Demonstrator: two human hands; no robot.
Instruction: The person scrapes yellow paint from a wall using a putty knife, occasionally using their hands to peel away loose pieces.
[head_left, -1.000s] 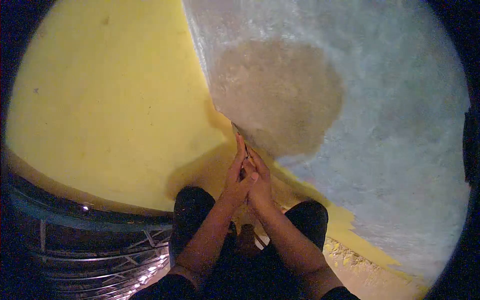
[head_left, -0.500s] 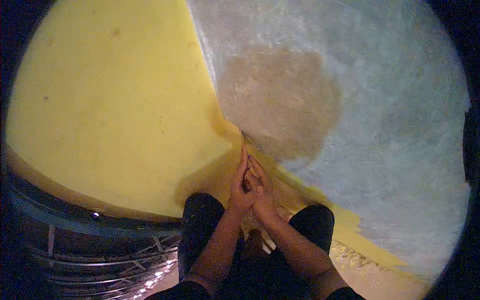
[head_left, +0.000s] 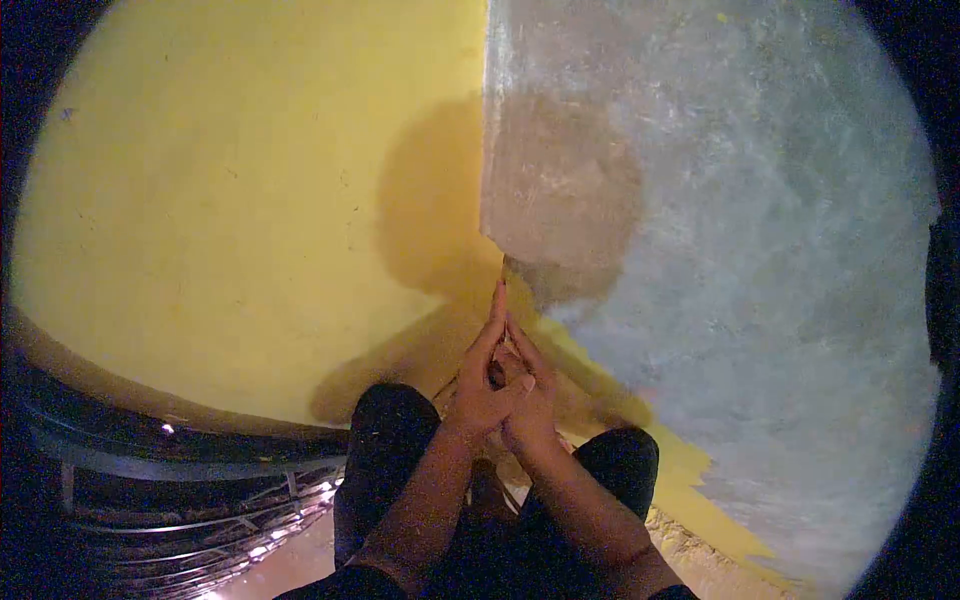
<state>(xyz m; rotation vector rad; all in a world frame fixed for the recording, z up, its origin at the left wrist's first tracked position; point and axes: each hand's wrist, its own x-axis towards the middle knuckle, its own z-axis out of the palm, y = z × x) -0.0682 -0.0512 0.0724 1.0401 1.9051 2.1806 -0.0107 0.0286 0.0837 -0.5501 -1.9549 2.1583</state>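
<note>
One left hand (head_left: 480, 400) and one right hand (head_left: 532, 412) closed together around a thin blade (head_left: 505, 267), its tip at the lower corner of a grey layer (head_left: 740, 230), yellow surface (head_left: 240, 220) to the left, dark-clad knees (head_left: 393, 430) to either side.

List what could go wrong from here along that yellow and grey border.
1. The shadow falls across both the yellow area and the grey area at the border, so uneven spots there may be missed.
2. The left hand and right hand meet just below the border's bend; a slip might mark either colour.
</note>
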